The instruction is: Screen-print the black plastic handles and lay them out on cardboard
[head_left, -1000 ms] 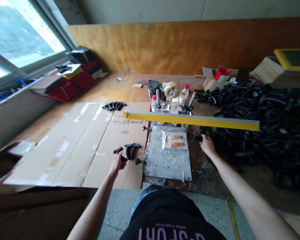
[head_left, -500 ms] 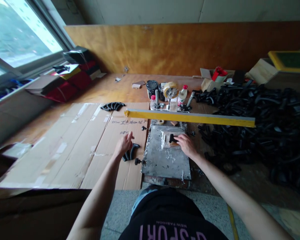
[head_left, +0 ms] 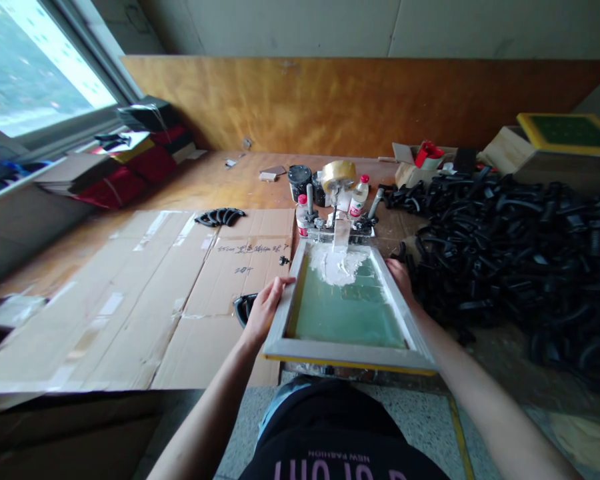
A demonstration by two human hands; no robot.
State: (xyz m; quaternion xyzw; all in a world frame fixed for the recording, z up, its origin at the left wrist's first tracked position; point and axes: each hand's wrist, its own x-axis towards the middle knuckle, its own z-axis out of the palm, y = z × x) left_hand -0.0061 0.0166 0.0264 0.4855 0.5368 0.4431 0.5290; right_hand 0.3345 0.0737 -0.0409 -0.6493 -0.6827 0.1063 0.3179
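A screen printing frame (head_left: 347,353) with green mesh (head_left: 345,313) lies over the metal plate, which it now hides. White ink (head_left: 335,267) is smeared over the mesh's far end, below a pale upright squeegee (head_left: 341,237). My left hand (head_left: 266,307) is closed on the frame's left side, the thumb toward its top. On the opposite side, my right hand (head_left: 401,280) grips the right rail, its fingers partly hidden. Beside my left hand, black curved pieces (head_left: 243,308) rest on the cardboard (head_left: 215,340).
A large heap of black parts (head_left: 510,267) spreads along the right. Behind the frame stand bottles with red caps (head_left: 359,197), dark ink tubs (head_left: 299,180) and a tape roll (head_left: 339,175). A row of black curved pieces (head_left: 220,217) lies on the far cardboard.
The raised frame has come down over the plate. My right hand has left the black piece on the plate, and both hands are now on the frame's sides.
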